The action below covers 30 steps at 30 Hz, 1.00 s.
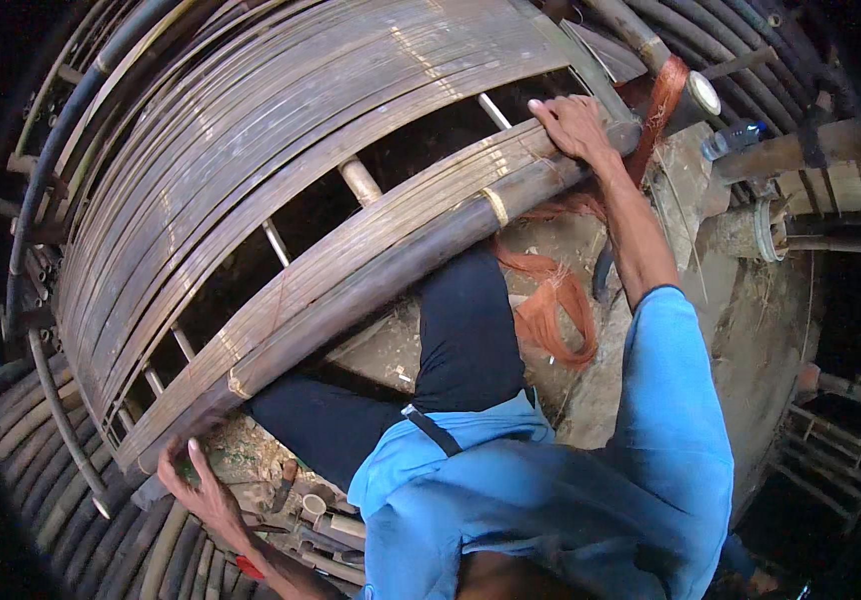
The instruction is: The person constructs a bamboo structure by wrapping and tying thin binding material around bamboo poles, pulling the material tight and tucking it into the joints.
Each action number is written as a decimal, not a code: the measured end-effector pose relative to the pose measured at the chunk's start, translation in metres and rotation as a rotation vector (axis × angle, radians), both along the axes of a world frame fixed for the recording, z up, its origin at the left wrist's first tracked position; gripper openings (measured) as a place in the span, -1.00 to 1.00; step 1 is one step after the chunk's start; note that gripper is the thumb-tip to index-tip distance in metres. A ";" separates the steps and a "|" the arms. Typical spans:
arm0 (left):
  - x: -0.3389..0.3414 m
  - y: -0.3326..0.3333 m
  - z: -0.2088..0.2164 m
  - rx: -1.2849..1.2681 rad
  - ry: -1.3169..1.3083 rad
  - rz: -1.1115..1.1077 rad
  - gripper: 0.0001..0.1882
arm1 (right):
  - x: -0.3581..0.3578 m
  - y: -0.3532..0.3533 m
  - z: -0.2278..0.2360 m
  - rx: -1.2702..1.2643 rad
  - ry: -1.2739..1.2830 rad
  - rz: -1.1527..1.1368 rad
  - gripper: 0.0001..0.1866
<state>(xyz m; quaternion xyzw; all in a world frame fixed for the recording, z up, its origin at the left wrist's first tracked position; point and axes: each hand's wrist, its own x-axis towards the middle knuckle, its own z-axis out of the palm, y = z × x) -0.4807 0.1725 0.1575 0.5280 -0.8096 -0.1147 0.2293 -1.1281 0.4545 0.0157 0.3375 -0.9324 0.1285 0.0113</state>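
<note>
A large bamboo panel [281,130] of several flat slats lashed to round poles lies tilted across my lap. My left hand [196,490] grips its thick lower edge pole near the left end. My right hand [576,125] holds the same edge pole [391,270] at the far right end, fingers curled over the slats. Pale binding strips wrap the pole at two places. My legs in dark trousers pass under the panel.
Orange fibre cord [551,305] lies on the dusty ground by my knee. Round bamboo poles [41,460] are stacked at the left and lower left. A plastic bottle [736,138] and a wooden post [801,150] stand at upper right. Small tools [296,495] lie near my left hand.
</note>
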 end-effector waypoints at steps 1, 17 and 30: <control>-0.017 0.000 0.005 -0.007 -0.017 -0.008 -0.62 | 0.003 0.005 -0.007 0.033 0.046 0.042 -0.28; -0.340 0.157 -0.062 0.482 0.119 -0.933 -0.71 | 0.101 0.024 -0.007 -0.462 0.040 -0.030 -0.65; -0.368 0.104 -0.045 1.630 0.689 -0.721 -0.79 | 0.074 0.019 0.125 -0.738 -0.347 0.443 -0.70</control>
